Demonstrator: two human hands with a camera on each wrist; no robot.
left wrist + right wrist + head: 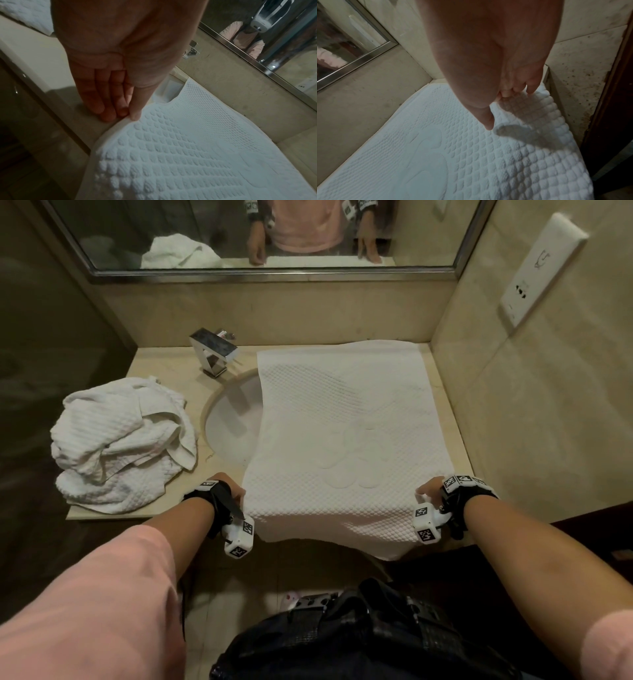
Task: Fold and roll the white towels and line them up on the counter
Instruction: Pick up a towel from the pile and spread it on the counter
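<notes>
A white waffle-weave towel [342, 422] [188, 155] [453, 155] lies spread flat on the counter [164, 364]. It covers the right part of the sink, and its near end hangs over the front edge. My left hand [229, 487] [126, 116] is at the towel's left edge near the front, where thumb and straight fingers pinch the slightly raised hem. My right hand [426, 491] [505, 109] is at the right edge; its fingertips [530, 90] rest on the towel and the thumb hovers just above it. A crumpled heap of white towels [120, 440] [25, 13] sits at the counter's left end.
A chrome faucet [214, 352] stands behind the half-covered oval sink [233, 419]. A mirror [257, 234] runs along the back wall. The tiled side wall with a socket plate [541, 268] closes off the counter's right end. A dark doorframe [607, 94] is close on the right.
</notes>
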